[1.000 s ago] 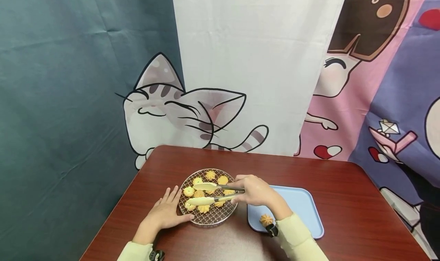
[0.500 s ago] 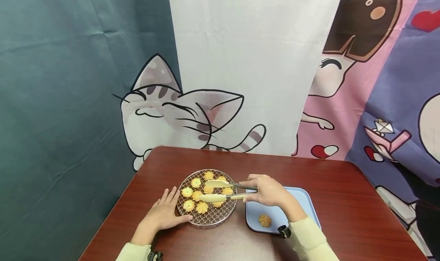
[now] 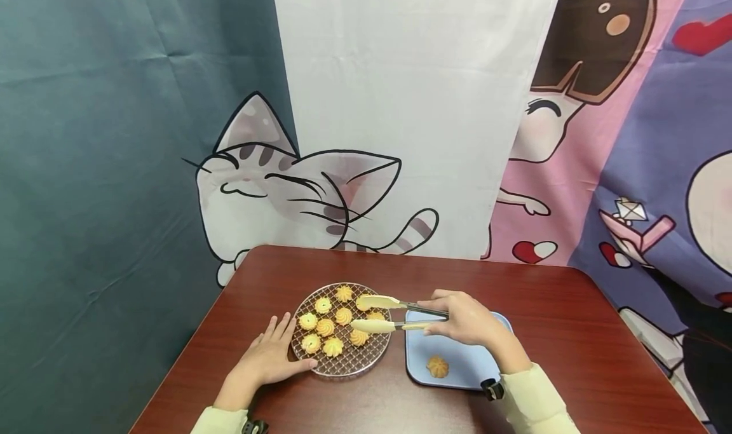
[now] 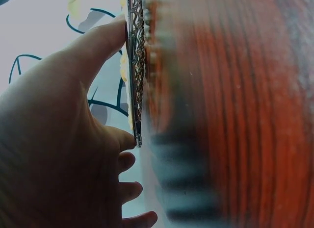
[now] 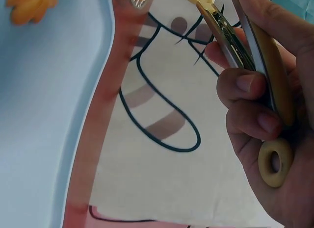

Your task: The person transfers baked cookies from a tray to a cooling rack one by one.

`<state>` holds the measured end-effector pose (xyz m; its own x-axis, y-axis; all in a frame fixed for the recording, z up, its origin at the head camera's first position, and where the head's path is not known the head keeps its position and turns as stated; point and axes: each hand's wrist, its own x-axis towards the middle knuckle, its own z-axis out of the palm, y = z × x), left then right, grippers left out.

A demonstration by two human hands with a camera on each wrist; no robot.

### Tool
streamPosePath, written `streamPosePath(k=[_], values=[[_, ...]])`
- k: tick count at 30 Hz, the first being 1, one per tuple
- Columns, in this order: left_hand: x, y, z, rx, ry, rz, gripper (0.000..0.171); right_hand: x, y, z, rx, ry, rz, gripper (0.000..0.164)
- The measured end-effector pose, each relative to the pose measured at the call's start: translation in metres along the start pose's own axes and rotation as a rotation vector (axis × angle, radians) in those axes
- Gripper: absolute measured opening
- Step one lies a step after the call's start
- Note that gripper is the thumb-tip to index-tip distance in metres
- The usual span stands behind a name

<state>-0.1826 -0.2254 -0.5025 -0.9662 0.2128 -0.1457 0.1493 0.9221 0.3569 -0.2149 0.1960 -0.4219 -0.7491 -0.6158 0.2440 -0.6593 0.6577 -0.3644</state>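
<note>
My right hand (image 3: 463,316) grips metal tongs (image 3: 376,326) with pale yellow tips, its fingers curled round the handles in the right wrist view. The tips are apart, above the right side of a round wire rack (image 3: 356,361). Several yellow piped cookies (image 3: 325,327) lie on the rack; the tongs partly cover those at its right. One cookie sits between the tips as seen from above; it does not appear lifted. My left hand (image 3: 264,359) rests at the rack's left edge, fingers spread, the thumb touching the rim in the left wrist view.
Right of the rack lies a light blue tray (image 3: 466,364), partly under my right arm, with one browner cookie (image 3: 438,366) on it. Both stand on a red-brown wooden table (image 3: 366,408). Behind hangs a printed cloth (image 3: 423,103) with cartoon figures.
My right hand has moved right with the tongs, from across the rack's middle to its right side and over the tray. More cookies are uncovered. The left hand stays at the rim.
</note>
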Motion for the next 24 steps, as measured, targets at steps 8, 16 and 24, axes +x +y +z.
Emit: streamPosePath(k=[8, 16, 24], values=[[-0.002, 0.003, -0.002, 0.012, 0.008, 0.011, 0.116, -0.018, 0.009, -0.009, -0.005, 0.02, 0.04, 0.052], [-0.002, 0.003, -0.001, 0.008, 0.011, 0.01, 0.116, -0.044, 0.018, -0.017, -0.015, 0.014, 0.089, 0.052], [-0.001, 0.001, 0.001, 0.011, 0.016, 0.001, 0.116, -0.071, 0.026, -0.031, 0.01, 0.051, 0.101, 0.053]])
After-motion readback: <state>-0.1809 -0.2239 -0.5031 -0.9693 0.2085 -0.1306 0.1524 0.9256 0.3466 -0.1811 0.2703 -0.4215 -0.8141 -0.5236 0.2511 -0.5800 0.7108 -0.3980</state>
